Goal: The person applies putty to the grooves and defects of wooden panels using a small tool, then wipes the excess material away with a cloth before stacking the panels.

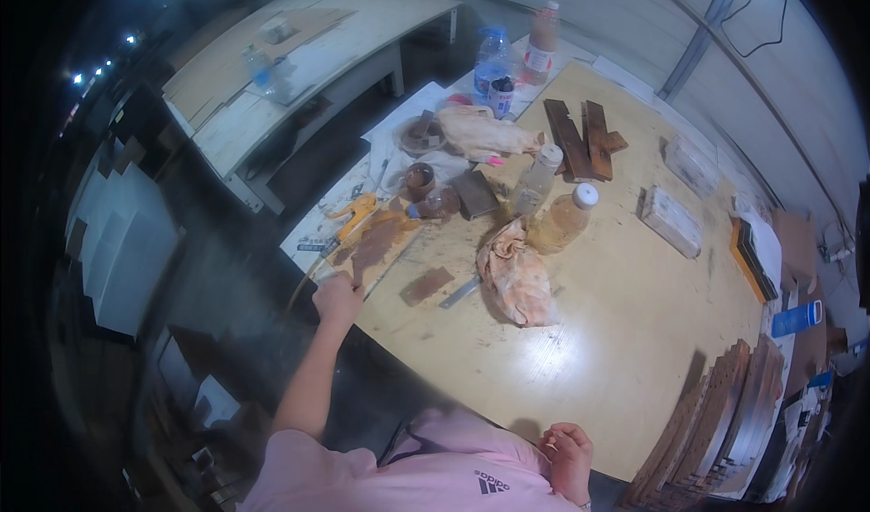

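At the table's left front edge is my left hand [338, 299], its fingers closed against the near end of a brown-stained patch [379, 242]; whatever they grip is hidden. A yellow air blow gun [356, 213] with a hose lies just beyond. My right hand [568, 462] is held close to my body by the near edge, fingers curled in, their contents not visible. Between the hands and the bottles lie a small brown sanding sheet [427, 286], a metal ruler [460, 293] and a crumpled, stained cloth [518, 276].
Two white-capped bottles [560, 222] stand mid-table beside a dark block [476, 195]. Dark wooden pieces [580, 140] lie farther back, with white wrapped blocks [671, 221] to their right. Stacked brown boards [716, 421] stand at the right edge. Another worktable [317, 50] is at far left.
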Demonstrator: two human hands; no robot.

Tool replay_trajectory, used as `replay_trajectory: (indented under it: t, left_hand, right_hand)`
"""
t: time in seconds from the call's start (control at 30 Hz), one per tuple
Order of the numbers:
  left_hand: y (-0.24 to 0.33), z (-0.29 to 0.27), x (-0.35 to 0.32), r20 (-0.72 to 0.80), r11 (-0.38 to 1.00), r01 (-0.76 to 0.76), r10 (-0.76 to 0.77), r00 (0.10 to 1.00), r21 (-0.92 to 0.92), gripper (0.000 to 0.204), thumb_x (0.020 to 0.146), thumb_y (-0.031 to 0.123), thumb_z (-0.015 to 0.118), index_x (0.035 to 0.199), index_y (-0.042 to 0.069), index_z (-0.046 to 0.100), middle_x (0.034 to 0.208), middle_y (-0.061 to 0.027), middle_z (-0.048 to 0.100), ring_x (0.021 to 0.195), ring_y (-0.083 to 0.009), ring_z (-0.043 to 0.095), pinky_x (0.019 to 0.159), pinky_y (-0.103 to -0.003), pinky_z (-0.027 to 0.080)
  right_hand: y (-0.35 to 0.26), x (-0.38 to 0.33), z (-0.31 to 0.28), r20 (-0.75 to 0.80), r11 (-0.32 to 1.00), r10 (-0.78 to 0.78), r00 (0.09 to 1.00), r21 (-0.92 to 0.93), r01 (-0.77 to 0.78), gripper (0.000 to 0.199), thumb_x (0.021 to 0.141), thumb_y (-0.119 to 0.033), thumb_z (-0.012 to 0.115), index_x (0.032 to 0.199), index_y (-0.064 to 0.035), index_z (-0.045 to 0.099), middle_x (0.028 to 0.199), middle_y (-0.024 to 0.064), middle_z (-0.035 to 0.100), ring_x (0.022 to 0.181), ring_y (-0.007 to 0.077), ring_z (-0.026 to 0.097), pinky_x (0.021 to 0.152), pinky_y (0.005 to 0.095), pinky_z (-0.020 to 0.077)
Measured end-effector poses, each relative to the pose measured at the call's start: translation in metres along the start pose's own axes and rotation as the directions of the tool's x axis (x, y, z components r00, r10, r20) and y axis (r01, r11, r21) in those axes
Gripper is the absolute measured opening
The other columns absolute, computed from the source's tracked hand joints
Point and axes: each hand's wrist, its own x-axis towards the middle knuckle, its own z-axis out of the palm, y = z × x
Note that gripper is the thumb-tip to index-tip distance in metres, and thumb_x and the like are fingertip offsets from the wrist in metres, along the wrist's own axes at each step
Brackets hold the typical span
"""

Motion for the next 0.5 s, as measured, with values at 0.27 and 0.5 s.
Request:
replay_trajectory:
  t: [0.27,0.5]
  left_hand:
    - [-0.001,0.005,-0.001,0.015,0.996,-0.056,0.055,0.998,0.064,0.023,0.081,0.03,0.065,0.087,0.008,0.07,0.084,-0.0163,0.07,0.08,-0.0352,0.069,0.073,-0.047,0.054]
    - [-0.01,0.012,-0.003,-0.074,0.996,-0.066,0.071,0.995,0.067,0.022,0.083,0.027,0.06,0.088,0.007,0.069,0.082,-0.018,0.069,0.08,-0.0375,0.068,0.072,-0.049,0.054]
  right_hand:
    - [0.001,-0.002,0.001,0.038,1.0,0.008,0.999,0.015,-0.008,0.009,0.09,-0.004,0.057,0.096,0.0,0.063,0.082,0.009,0.064,0.075,0.018,0.062,0.073,0.0324,0.0538]
    - [0.004,-0.006,-0.005,0.022,0.998,-0.019,1.0,0.053,0.018,0.009,0.091,-0.004,0.056,0.095,0.0003,0.062,0.082,0.0083,0.063,0.074,0.0159,0.06,0.074,0.0331,0.0547]
